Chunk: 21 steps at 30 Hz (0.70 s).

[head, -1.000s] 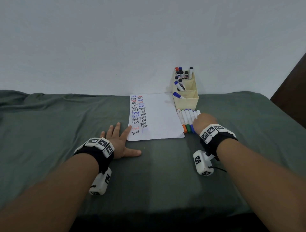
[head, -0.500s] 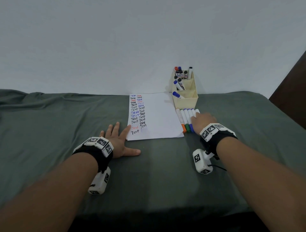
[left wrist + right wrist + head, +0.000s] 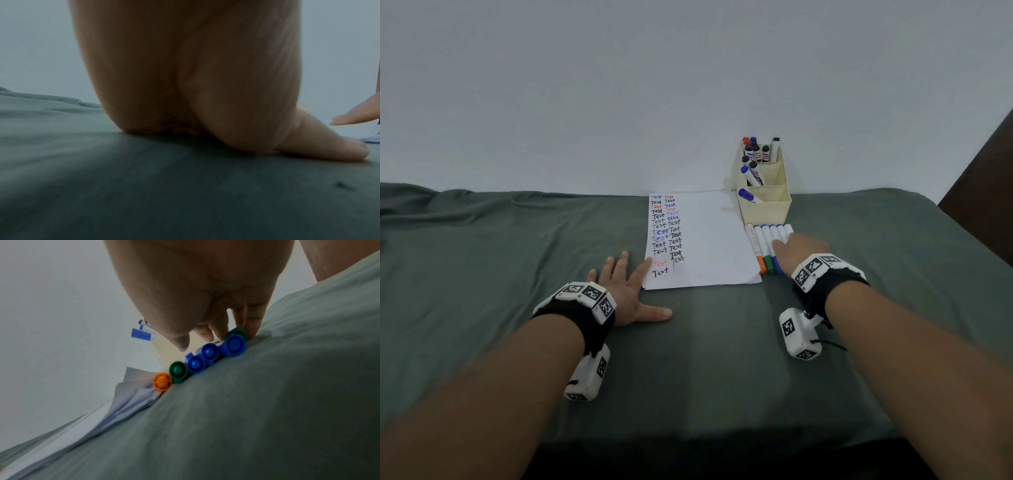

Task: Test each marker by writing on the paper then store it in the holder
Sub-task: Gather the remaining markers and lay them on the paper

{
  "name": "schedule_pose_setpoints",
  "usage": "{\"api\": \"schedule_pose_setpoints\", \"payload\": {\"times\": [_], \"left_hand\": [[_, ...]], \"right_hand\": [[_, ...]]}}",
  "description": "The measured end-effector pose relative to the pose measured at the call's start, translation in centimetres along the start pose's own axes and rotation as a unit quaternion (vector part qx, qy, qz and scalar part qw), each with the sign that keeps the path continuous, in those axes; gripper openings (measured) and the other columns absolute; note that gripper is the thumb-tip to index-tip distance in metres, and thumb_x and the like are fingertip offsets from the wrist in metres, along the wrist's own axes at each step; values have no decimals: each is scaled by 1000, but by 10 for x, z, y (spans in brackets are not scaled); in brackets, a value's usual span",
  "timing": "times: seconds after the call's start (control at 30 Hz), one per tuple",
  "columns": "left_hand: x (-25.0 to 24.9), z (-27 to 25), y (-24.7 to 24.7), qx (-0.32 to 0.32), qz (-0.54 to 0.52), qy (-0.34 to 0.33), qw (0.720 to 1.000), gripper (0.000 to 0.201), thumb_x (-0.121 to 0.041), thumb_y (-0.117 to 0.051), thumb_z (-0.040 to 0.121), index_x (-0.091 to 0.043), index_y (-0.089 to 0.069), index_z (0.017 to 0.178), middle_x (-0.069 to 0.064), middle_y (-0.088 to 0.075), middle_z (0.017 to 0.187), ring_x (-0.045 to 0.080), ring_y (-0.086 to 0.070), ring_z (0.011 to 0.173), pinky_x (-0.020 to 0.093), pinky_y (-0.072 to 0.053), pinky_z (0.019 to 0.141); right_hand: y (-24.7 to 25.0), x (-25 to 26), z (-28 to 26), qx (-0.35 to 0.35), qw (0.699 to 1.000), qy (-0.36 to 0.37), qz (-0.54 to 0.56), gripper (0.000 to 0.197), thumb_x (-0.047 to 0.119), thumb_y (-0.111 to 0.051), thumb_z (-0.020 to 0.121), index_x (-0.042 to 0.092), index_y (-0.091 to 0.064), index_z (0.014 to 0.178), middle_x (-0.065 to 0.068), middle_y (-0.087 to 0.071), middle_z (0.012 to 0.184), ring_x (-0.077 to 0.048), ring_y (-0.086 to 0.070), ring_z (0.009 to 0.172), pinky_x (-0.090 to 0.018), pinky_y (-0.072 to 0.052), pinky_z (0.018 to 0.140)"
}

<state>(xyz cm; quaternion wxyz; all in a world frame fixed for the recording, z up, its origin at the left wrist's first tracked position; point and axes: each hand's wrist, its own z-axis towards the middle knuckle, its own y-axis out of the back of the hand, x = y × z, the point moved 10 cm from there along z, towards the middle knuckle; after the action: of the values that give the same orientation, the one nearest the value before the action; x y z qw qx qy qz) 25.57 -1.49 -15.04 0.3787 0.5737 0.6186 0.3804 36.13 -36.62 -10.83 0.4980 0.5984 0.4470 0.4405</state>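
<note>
Head view: left hand (image 3: 623,294) flat, fingers spread, beside paper (image 3: 709,240); right hand (image 3: 799,248) fingertips down on marker row (image 3: 767,240), grasp unclear

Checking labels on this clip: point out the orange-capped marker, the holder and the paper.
orange-capped marker (image 3: 162,382): right wrist view, cap end.
holder (image 3: 765,212): head view, front wall.
paper (image 3: 709,240): head view, blank middle.

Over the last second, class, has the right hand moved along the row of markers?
Yes. The right hand has slid slightly away from the paper, towards the outer end of the row of markers lying before the holder.
</note>
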Motion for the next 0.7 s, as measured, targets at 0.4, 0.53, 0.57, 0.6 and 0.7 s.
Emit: {"api": "schedule_pose_setpoints", "payload": {"times": [0.4, 0.53, 0.57, 0.6, 0.7], "left_hand": [[-2, -2, 1, -6, 1, 1, 1000, 124, -97, -46, 57, -47, 19, 149, 2, 25, 161, 27, 21, 149, 52, 5, 120], [-2, -3, 1, -1, 1, 1, 1000, 124, -97, -46, 57, -46, 19, 149, 2, 26, 161, 27, 21, 149, 53, 5, 120], [-2, -3, 1, -1, 1, 1, 1000, 124, -97, -46, 57, -46, 19, 149, 2, 26, 161, 27, 21, 149, 53, 5, 120], [-2, -3, 1, -2, 1, 1, 1000, 124, -98, -46, 57, -46, 19, 149, 2, 26, 161, 27, 21, 149, 53, 5, 120], [-1, -2, 1, -3, 1, 0, 1000, 125, -98, -45, 55, -47, 19, 149, 2, 26, 161, 27, 21, 149, 53, 4, 120]], "right_hand": [[-2, -7, 8, -16, 999, -6, 36, 51, 46, -32, 103, 10, -50, 134, -12, -61, 123, -28, -55, 98, -37, -39, 88], [2, 5, 2, -30, 997, 28, 69, 60, 52, -42, 96, 19, -41, 147, -11, -41, 151, -36, -41, 135, -45, -37, 107], [4, 15, -2, -31, 995, 62, 68, 59, 52, -41, 96, 24, -38, 149, -9, -33, 156, -37, -33, 141, -47, -34, 111], [6, 28, -7, -30, 992, 107, 59, 56, 50, -40, 98, 30, -36, 150, -6, -27, 160, -37, -25, 145, -49, -32, 114], [-3, 63, -23, 15, 977, 214, 0, 45, 40, -34, 104, 35, -38, 148, -5, -18, 163, -36, -12, 150, -52, -25, 118]]}}
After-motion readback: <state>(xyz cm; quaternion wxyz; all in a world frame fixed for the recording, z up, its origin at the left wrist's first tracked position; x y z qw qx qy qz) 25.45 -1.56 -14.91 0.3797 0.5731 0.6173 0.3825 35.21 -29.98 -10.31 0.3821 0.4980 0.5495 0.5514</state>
